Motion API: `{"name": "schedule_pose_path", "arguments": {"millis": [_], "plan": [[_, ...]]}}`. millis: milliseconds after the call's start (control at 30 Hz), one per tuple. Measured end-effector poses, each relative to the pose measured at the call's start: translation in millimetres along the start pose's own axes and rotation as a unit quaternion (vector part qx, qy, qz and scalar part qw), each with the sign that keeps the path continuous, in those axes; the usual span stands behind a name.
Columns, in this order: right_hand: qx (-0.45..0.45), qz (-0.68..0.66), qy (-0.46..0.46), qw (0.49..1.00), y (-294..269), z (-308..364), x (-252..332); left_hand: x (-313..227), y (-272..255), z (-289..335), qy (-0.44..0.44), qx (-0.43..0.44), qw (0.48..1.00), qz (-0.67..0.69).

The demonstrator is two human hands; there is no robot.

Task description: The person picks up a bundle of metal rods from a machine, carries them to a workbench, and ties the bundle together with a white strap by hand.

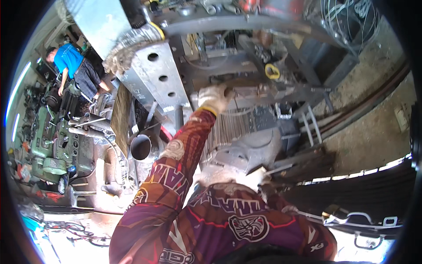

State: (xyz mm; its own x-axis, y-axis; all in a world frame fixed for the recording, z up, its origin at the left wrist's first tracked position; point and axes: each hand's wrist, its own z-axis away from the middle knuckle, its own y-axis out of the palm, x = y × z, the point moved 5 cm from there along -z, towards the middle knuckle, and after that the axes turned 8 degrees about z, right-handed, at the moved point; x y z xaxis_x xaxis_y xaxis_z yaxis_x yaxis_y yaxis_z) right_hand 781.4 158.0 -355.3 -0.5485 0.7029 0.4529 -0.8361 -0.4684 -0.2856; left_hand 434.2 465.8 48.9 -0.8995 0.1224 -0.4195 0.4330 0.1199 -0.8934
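My left hand (pixel 214 97), in a pale work glove with a yellow cuff, reaches forward to the near edge of a steel bench frame (pixel 263 94). Its fingers look curled, and whatever they may hold is hidden. Just left of it, a grey steel plate with a row of round holes (pixel 163 78) slants away. Across that plate lies a dirty grey glove (pixel 132 46) with a yellow cuff; whether a hand is inside, I cannot tell. My right sleeve (pixel 274 198) shows low at the right, but the hand itself is out of sight.
A person in a blue shirt (pixel 69 59) bends over at the far left, near a green machine (pixel 52 152). An open metal pipe (pixel 141 147) stands left of my arm. Many thin rods (pixel 228 127) lie below the bench. Coiled wire (pixel 351 20) sits far right.
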Motion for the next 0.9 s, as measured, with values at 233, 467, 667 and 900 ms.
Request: {"name": "schedule_pose_path", "arguments": {"millis": [233, 467, 667, 900], "plan": [[0.019, -0.021, 0.018, 0.999, 0, -14, -7, 13, 18, -37, 0.030, 0.106, 0.992, -0.063], [0.006, -0.143, 0.086, 0.986, 30, -25, -37, 10, 13, -41, 0.063, 0.042, 0.996, -0.046], [0.076, -0.008, 0.082, 0.994, 67, -66, -39, -13, -4, -27, 0.074, 0.023, 0.996, 0.046], [0.049, 0.367, -0.203, 0.906, 98, -146, 67, 0, 15, -26, 0.107, -0.016, 0.982, 0.153]]}}
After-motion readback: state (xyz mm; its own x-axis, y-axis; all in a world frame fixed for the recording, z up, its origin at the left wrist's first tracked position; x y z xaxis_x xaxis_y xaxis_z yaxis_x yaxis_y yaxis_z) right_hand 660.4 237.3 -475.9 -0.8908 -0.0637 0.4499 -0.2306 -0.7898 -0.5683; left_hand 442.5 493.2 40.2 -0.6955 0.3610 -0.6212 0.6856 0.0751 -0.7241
